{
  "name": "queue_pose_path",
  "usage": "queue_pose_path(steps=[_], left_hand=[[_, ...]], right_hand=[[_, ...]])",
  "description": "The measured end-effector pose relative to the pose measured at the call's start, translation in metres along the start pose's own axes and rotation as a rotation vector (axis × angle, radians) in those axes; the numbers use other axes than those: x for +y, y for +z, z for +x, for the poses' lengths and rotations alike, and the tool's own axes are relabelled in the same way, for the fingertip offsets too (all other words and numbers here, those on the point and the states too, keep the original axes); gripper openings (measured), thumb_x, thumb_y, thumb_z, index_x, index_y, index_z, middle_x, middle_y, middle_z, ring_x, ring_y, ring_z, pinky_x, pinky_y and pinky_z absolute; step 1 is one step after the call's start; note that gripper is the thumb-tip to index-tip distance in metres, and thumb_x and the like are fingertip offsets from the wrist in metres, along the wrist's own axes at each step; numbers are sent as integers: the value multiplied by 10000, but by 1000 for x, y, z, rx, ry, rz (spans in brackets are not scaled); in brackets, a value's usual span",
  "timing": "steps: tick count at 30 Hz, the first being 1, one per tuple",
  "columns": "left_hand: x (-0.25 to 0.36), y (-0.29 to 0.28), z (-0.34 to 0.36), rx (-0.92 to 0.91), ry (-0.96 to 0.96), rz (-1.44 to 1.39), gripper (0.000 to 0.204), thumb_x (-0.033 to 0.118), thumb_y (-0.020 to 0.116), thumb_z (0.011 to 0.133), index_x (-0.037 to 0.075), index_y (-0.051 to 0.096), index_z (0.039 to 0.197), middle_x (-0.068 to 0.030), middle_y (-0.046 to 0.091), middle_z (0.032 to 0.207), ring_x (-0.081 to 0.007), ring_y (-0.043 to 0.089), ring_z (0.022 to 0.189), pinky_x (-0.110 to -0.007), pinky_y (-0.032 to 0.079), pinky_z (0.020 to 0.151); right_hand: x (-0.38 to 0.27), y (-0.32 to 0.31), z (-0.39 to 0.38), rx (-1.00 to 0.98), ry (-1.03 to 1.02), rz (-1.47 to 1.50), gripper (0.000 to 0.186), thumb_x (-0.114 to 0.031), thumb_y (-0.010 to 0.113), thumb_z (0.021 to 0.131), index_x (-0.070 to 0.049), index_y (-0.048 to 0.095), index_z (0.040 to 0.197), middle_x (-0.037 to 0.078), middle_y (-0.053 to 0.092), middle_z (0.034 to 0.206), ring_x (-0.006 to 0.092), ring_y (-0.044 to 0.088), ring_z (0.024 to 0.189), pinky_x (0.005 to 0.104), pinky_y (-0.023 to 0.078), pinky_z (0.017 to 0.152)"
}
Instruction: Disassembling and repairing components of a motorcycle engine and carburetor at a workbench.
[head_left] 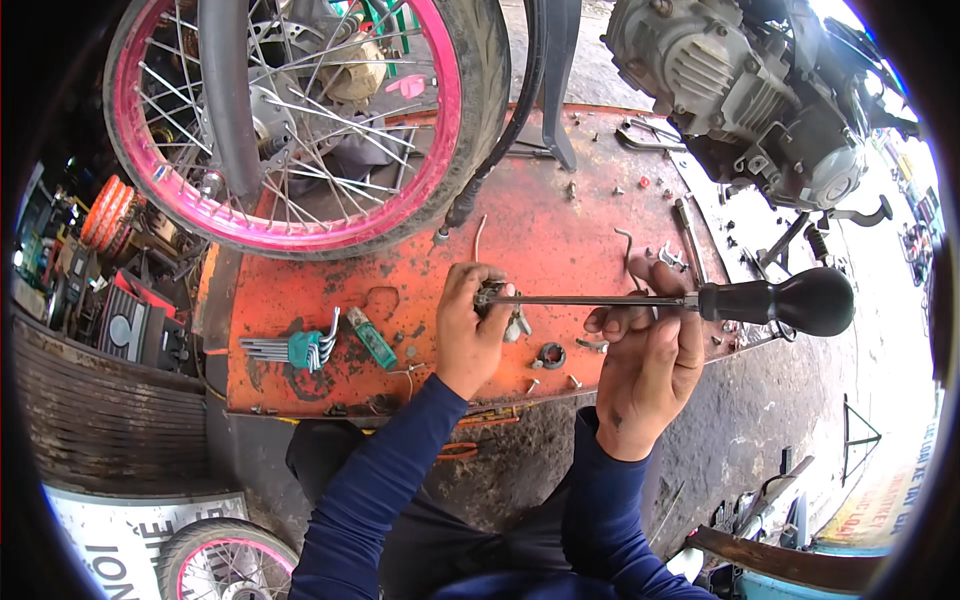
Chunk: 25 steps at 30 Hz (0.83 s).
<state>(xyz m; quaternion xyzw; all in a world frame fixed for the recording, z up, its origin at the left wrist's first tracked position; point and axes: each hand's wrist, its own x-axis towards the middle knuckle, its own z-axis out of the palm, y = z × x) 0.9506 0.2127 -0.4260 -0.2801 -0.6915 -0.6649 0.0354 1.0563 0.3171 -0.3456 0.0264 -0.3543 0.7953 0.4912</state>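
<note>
My right hand (pixel 650 375) is closed around the shaft of a long screwdriver (pixel 775 302), close to its bulbous black handle, which points right. The shaft lies level across the view, and its far end reaches my left hand (pixel 468 335). There my left fingers pinch a small dark metal part (pixel 488 296), mostly covered by the fingers; whether the tip sits inside it I cannot make out. Just beside the left fingertips is a small greyish metal piece (pixel 518 324). Both hands are over a worn orange-red work platform (pixel 560 230).
A pink-rimmed motorcycle wheel (pixel 445 60) stands at the far left, an engine (pixel 730 90) at the far right. On the platform lie a hex key set (pixel 303 350), a green-labelled small container (pixel 372 338), a black ring (pixel 549 355), a long metal tool (pixel 690 240) and several loose screws.
</note>
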Motion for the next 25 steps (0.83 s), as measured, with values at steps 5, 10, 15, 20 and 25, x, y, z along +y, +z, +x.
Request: queue_pose_path(steps=[5, 10, 15, 20, 25], left_hand=[[-4, -1, 2, 35, 22, 29, 123, 52, 601, 911, -28, 553, 991, -85, 503, 976, -150, 588, 738, -299, 496, 662], [-14, -1, 2, 32, 13, -10, 130, 37, 608, 893, -30, 557, 992, -89, 507, 979, -162, 591, 759, -304, 497, 682], [-5, 2, 2, 18, -39, -16, 130, 29, 607, 886, -31, 560, 992, -92, 509, 978, -175, 593, 775, -304, 496, 692], [-10, 1, 0, 25, -5, -21, 122, 38, 602, 897, -31, 561, 989, -90, 503, 977, -171, 591, 770, -303, 492, 687], [-8, 1, 1, 14, -27, -8, 128, 68, 606, 912, -24, 567, 993, -89, 506, 995, -179, 591, 779, -312, 493, 702]], right_hand=[[-7, -12, 2, -36, 8, -263, 338, -36, 677, 876, 71, 577, 1181, 236, 665, 1018, 173, 634, 689, 308, 566, 611], [-3, -6, 10, -74, 45, -37, 386, -55, 692, 871, 38, 575, 1227, 265, 639, 1098, 200, 646, 741, 331, 555, 642], [1, -24, 11, -176, 53, -70, 365, -44, 680, 877, 33, 576, 1218, 276, 617, 1174, 200, 644, 691, 339, 554, 627], [2, -9, 12, -104, 56, 6, 367, -46, 653, 899, 37, 552, 1242, 244, 661, 1084, 186, 633, 665, 344, 559, 633], [2, -36, 15, -370, 48, -223, 408, -145, 615, 951, -106, 531, 1348, 312, 529, 1291, 192, 642, 786, 372, 560, 752]])
